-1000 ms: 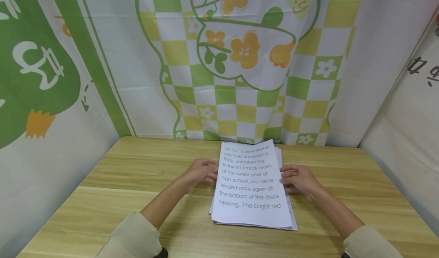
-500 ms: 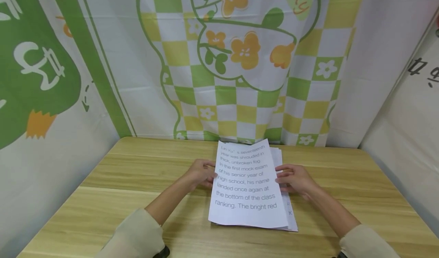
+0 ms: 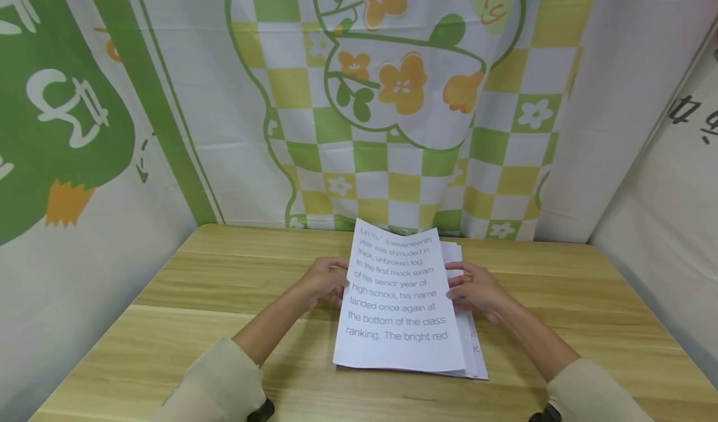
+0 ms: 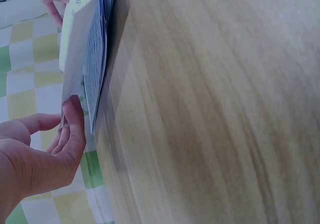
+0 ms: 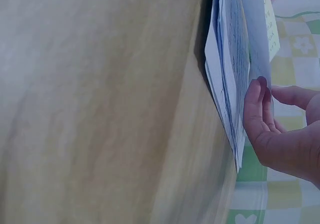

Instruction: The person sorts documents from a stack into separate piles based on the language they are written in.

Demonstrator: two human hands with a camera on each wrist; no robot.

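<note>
In the head view, a person's left hand (image 3: 324, 281) and right hand (image 3: 475, 291) grasp the opposite side edges of a printed paper sheet (image 3: 395, 310). Its large text begins "Lin Yu's seventeenth year was shrouded in thick, unbroken fog" and ends at "The bright red"; its top edge bows between raised corners. Beneath it, a paper stack (image 3: 473, 347) shows along the right side, lying near the far edge of a light wood-grain table (image 3: 213, 297). Behind hangs a white curtain (image 3: 387, 179) with green and yellow checks and orange flowers. At the person's left is a white wall covering (image 3: 146, 235) with a large green print. Both sleeves (image 3: 221, 378) are pale.

In the left wrist view, the left thumb and fingers pinch the sheet from both faces, its edge apart from the stack below.

In the right wrist view, the right thumb and fingers pinch it likewise; the stack's layered edges fan slightly over the tabletop.
</note>
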